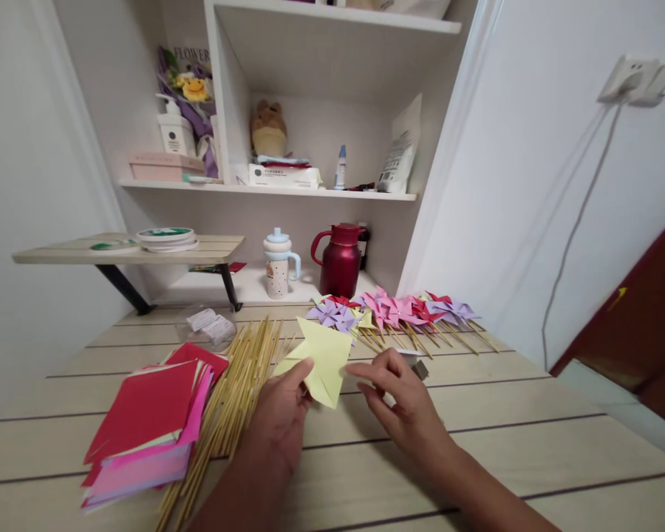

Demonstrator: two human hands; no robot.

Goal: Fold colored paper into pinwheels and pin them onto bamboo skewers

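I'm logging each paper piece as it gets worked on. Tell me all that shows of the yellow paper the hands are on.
The yellow paper is pale, thin-looking sheet paper, already folded into pointed flaps like a part-made pinwheel. It is held tilted just above the wooden table, beside the bamboo sticks. The left hand pinches its lower left edge; the right hand reaches its right side with the fingertips.

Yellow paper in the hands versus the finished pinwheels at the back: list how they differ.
The yellow paper is one pale sheet, partly folded; the finished pinwheels are purple, pink and red. The yellow paper has no stick and is held by the left hand, the right hand beside it; the pinwheels lie on sticks on the table. Both are folded paper.
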